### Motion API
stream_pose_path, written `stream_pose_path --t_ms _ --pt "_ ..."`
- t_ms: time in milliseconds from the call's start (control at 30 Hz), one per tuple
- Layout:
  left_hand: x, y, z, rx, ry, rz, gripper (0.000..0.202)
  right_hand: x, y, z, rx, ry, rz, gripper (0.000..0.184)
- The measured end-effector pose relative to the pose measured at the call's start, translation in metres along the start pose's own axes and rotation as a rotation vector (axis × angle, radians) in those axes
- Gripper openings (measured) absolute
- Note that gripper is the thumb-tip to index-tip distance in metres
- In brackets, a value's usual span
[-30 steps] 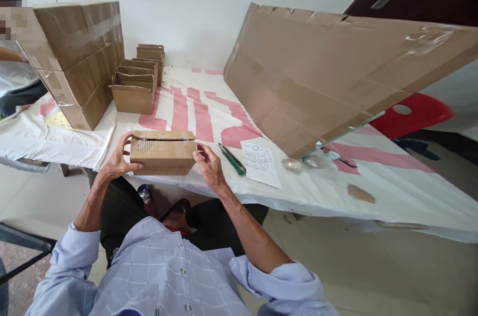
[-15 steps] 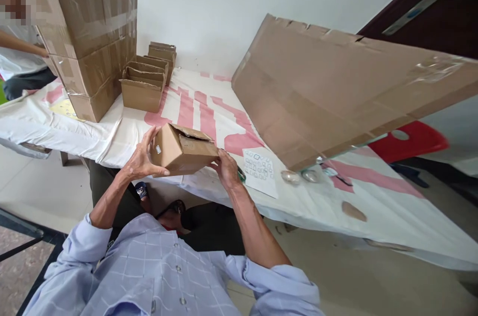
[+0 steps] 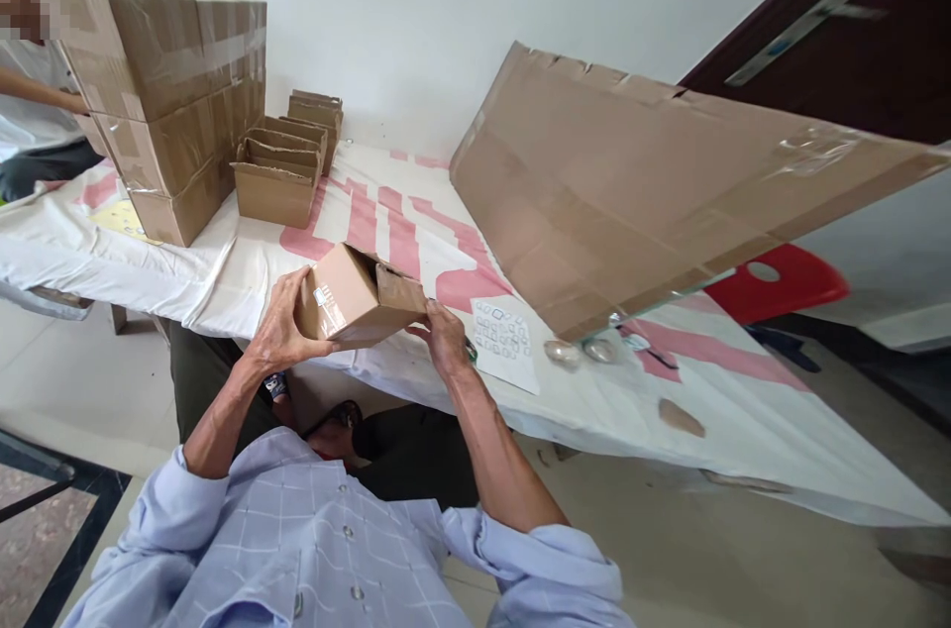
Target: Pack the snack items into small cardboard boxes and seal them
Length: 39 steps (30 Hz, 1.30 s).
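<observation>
Both hands, left [image 3: 280,333] and right [image 3: 444,339], clasp the tilted small cardboard box [image 3: 357,296] between them above the table's [image 3: 223,276] near edge, left hand cupping underneath.

Bright, even daylight, soft shadows, sharp centre, wide-angle stretching at edges.

The small box [image 3: 349,296] is brown cardboard, dull and a bit rough, with shiny clear tape on one side; the big sheet [image 3: 631,192] is the same dull cardboard, with a glossy tape patch near one end; the stacked boxes [image 3: 170,83] are cardboard with shiny tape bands; the table cover [image 3: 238,276] looks smooth and white, cloth or plastic, hard to tell; the chair [image 3: 788,276] is shiny red plastic.
</observation>
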<state>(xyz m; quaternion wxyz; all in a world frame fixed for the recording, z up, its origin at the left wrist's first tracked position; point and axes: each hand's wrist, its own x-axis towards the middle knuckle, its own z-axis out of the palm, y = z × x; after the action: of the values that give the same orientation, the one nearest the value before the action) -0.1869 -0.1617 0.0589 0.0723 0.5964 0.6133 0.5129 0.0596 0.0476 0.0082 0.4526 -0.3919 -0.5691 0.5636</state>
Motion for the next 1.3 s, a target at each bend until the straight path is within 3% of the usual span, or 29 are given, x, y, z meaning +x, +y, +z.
stream_pose_path --t_ms 100,200,333,433,533,700,1000,1300 --pt "-0.001 0.010 -0.001 0.059 0.033 -0.012 0.129 -0.007 -0.034 0.003 -0.171 0.116 -0.226 0.052" --pt "-0.003 0.018 0.000 0.087 0.035 -0.028 0.129 -0.029 -0.084 0.014 -0.365 0.180 -0.614 0.038" --pt "-0.004 0.026 0.008 0.097 0.064 -0.021 0.132 -0.064 -0.139 0.047 -0.690 -0.064 -1.038 0.025" --pt "-0.004 0.031 0.014 0.110 0.081 -0.016 0.133 -0.076 -0.153 0.072 -0.931 -0.264 -1.205 0.027" --pt "-0.005 0.036 0.017 0.123 0.068 -0.022 0.132 -0.073 -0.152 0.086 -1.118 -0.366 -1.263 0.025" --pt "-0.006 0.041 0.020 0.129 0.077 -0.020 0.131 -0.067 -0.151 0.088 -1.258 -0.397 -1.289 0.023" --pt "-0.008 0.040 0.023 0.131 0.087 -0.028 0.132 -0.070 -0.146 0.094 -1.269 -0.360 -1.345 0.028" --pt "-0.011 0.056 0.021 0.197 0.025 -0.119 0.132 -0.073 -0.145 0.093 -1.270 -0.361 -1.336 0.027"
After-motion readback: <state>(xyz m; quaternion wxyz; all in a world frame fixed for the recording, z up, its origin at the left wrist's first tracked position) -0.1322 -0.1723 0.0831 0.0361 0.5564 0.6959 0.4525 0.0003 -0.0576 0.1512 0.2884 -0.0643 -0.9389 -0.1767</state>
